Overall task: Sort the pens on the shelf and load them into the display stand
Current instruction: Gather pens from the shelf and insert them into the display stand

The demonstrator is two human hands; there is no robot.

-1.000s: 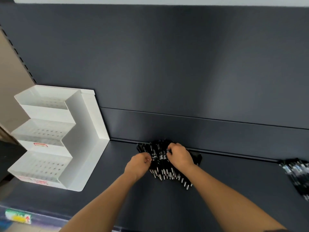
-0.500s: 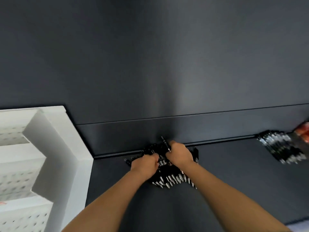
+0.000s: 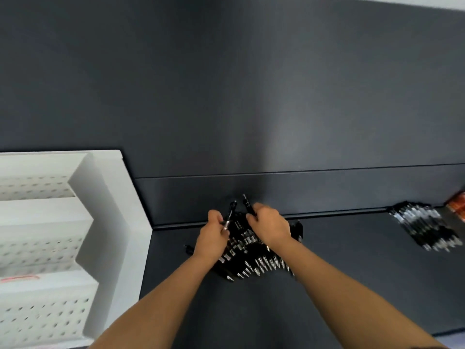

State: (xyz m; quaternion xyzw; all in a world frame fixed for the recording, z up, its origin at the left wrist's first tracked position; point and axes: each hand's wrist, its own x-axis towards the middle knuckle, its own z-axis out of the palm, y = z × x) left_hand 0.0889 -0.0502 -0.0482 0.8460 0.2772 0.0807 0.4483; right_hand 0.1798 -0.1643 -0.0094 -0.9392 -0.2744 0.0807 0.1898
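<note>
A heap of black pens with silver tips [image 3: 254, 263] lies on the dark shelf [image 3: 339, 250] against the back panel. My left hand [image 3: 212, 238] pinches one black pen [image 3: 231, 213] that points up and away. My right hand [image 3: 270, 226] grips another black pen [image 3: 247, 207], its end sticking up above my fingers. Both hands hover over the heap and hide its middle. The white stepped display stand [image 3: 105, 222], with perforated tiers, stands at the left with no pens visible in it.
A second pile of black pens [image 3: 425, 229] lies at the right of the shelf, beside something orange [image 3: 459, 206] at the frame edge. The dark back panel [image 3: 251, 96] rises right behind the heap.
Each hand has lifted a pen out of the heap; the left one was flat on the pile before. The view has shifted right and closer, cutting off the stand's left side.
</note>
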